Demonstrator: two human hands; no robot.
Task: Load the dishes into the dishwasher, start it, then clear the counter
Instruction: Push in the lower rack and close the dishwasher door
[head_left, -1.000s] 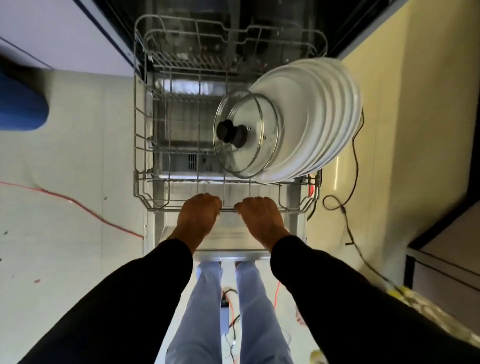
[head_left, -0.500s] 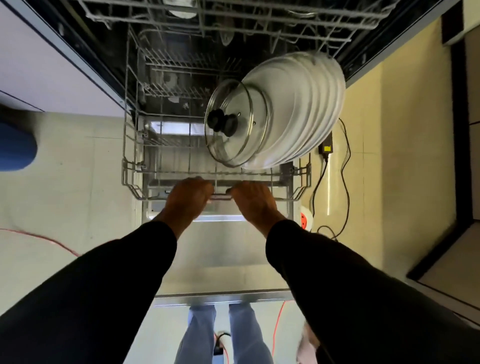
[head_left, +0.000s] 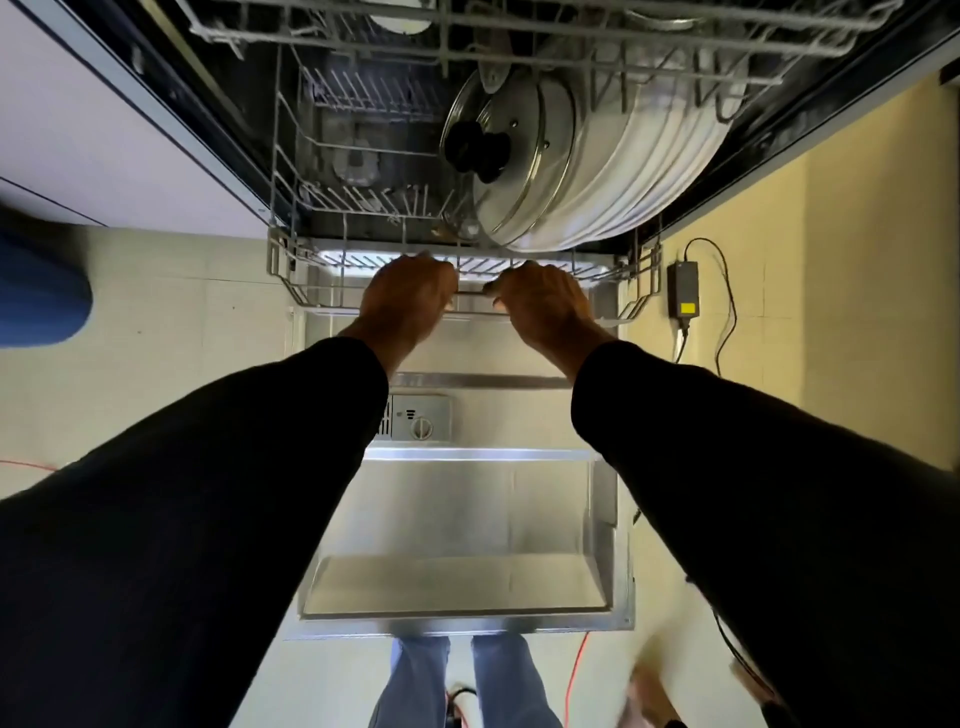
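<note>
Now both hands grip the front rail of the lower rack (head_left: 470, 294); the left hand (head_left: 408, 299) and the right hand (head_left: 540, 306) lie side by side, fingers curled over the wire. Most of the rack sits inside the dishwasher; its front edge stands above the open door (head_left: 467, 519). On its right side stands a row of white plates (head_left: 649, 171) on edge; a glass lid (head_left: 511, 161) leans against them, under the upper rack (head_left: 519, 31).
</note>
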